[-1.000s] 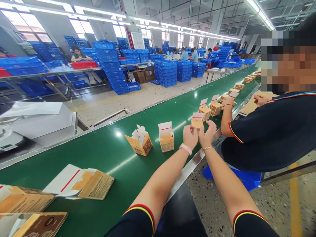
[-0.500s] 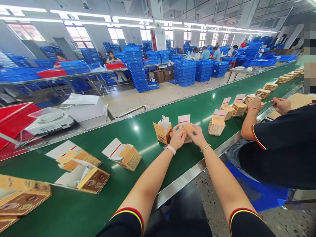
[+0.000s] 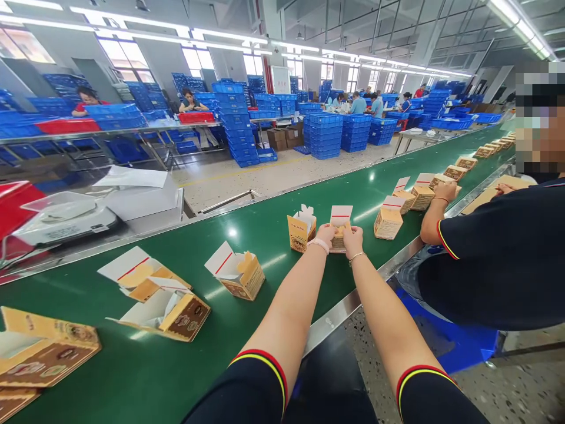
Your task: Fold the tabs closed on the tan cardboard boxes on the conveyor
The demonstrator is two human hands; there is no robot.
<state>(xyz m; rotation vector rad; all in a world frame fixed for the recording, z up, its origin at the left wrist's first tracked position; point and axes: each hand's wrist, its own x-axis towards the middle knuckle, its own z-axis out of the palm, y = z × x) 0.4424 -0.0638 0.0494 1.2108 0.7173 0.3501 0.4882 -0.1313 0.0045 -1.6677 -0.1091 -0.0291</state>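
My left hand (image 3: 325,234) and my right hand (image 3: 353,240) are closed around the two sides of a small tan carton (image 3: 338,244). Its white-lined lid, crossed by a red strip, stands up at the back. Just left of my left hand, a tan carton with raised flaps (image 3: 298,234) is open at the top. A carton with its lid up (image 3: 388,224) stands to the right of my right hand. Farther left, an open carton (image 3: 245,277) sits tilted in view, with another open carton (image 3: 188,318) nearer me holding something whitish. All rest on the green conveyor belt (image 3: 273,330).
A co-worker sits at my right, one hand (image 3: 445,191) on a carton on the belt. Metal edging (image 3: 333,321) runs along the near side. Across the belt stand a white scale (image 3: 66,215) and blue crate stacks (image 3: 324,135).
Both hands have moved from the carton's top flaps down to its sides. The cartons on the left have shifted rightward in view. The co-worker's far hand has lowered.
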